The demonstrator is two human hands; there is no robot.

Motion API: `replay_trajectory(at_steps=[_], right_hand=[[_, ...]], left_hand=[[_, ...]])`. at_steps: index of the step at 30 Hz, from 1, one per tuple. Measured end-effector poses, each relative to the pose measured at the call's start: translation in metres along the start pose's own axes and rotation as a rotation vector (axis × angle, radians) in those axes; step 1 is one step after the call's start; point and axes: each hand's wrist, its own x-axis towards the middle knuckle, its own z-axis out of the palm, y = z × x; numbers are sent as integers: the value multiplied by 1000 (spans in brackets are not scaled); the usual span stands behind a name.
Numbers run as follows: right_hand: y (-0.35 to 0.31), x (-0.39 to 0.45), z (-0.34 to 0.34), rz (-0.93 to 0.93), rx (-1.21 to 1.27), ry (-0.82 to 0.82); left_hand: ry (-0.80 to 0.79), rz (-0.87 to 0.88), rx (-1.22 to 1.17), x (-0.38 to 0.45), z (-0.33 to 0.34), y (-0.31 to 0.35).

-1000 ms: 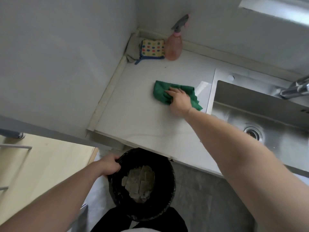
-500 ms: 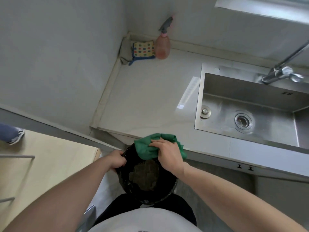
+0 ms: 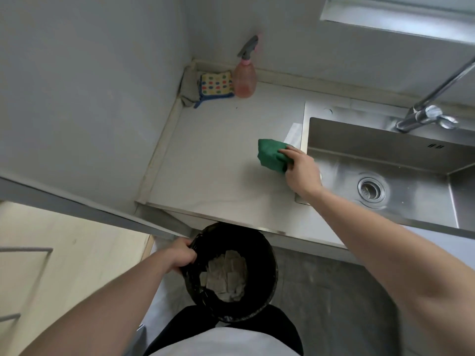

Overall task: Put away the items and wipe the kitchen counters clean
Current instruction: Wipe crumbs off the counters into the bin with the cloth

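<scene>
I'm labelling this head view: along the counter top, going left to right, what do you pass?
Grey rag → dotted sponge cloth → pink spray bottle → green cloth → right hand → sink.

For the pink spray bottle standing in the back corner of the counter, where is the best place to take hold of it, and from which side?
Probably the narrow neck just under the grey trigger head of the spray bottle, coming from the front right. It stands upright; the wall is behind it and the dotted sponge crowds its left, while the counter in front is open.
</scene>
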Motion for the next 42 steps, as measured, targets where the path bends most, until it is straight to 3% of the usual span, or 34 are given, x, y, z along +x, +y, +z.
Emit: replay_trajectory(at_steps=[3,6,13,17,25,29,36,42], right_hand=[[16,19,15,72,-97,-137],[19,-2,44,26,-191,-297],[-12,-133,64,-203,-172,-414],[-14,-151,45,-200,-96,-405],[-20,-22,-33,-63,50,-2],[-13,72,-44,-14,-34,73],[1,192,-17,96,-155,57],[8,225,28,101,-252,-205]], left_hand=[[-3,3,-8,-1,5,5],[-3,1,-14,1,8,6],[15,-18,-53,-5,17,-2],[16,-30,-64,-13,20,-2],[15,-52,-57,-10,15,-4],[26,-58,-45,-2,13,-3],[9,-66,-17,16,4,0],[2,-58,19,38,-6,-7]])
